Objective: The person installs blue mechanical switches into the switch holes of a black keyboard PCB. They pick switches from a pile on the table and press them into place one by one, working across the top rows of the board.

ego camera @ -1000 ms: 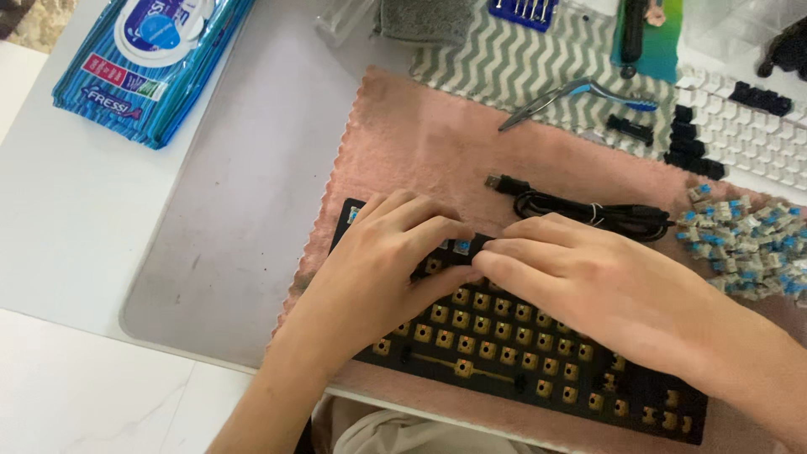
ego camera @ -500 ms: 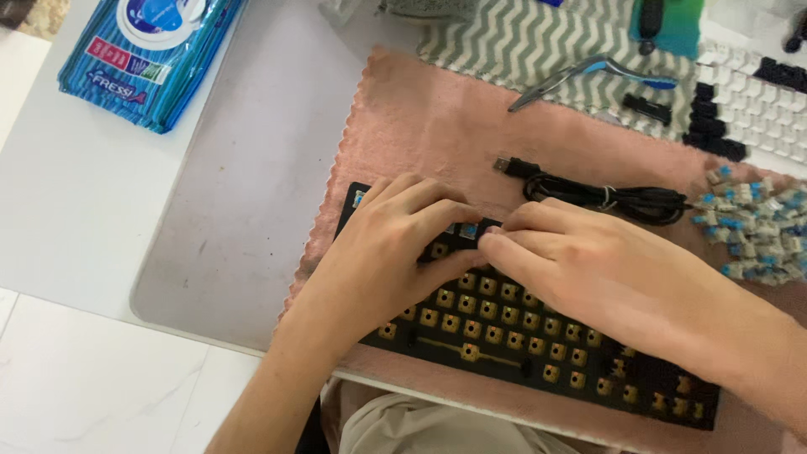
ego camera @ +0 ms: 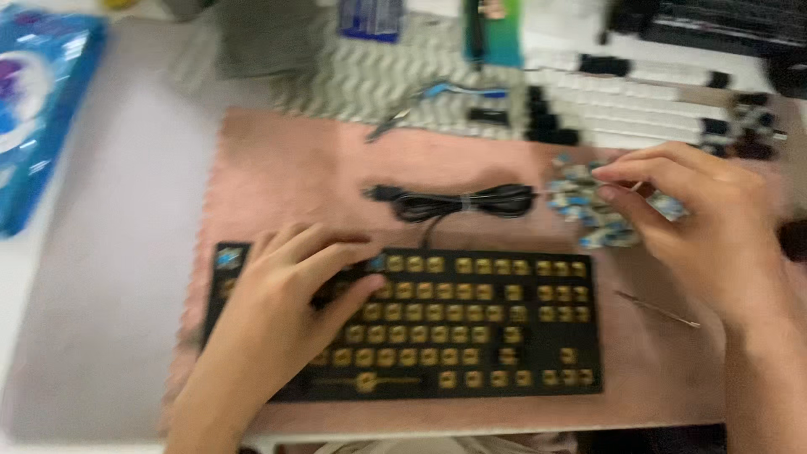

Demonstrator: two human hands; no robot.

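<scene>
Head view, blurred by motion, looks down on a pale tabletop carrying a pink mat, and on the mat, toward six o'clock, lies a black keyboard frame stripped of its keycaps, its rows of brass-coloured switch sockets bare. At twelve o'clock of the frame sits a bundled black cable; farther out, between twelve and two o'clock, white and black keycaps lie in rows, and a blue packet rests at ten o'clock near the edge. The left hand lies flat and open on the frame's nine o'clock end, fingers spread over the sockets and gripping nothing, seemingly steadying the board. The right hand is at two o'clock over a pile of blue switches, thumb and forefinger drawn together in a pinch; whether a switch is already between them cannot be told through the blur. A thin pin-like tool lies on the mat at three o'clock. The step in hand looks like fetching a switch for seating; the next move calls for squaring its pins over an empty socket before pressing it straight down.
</scene>
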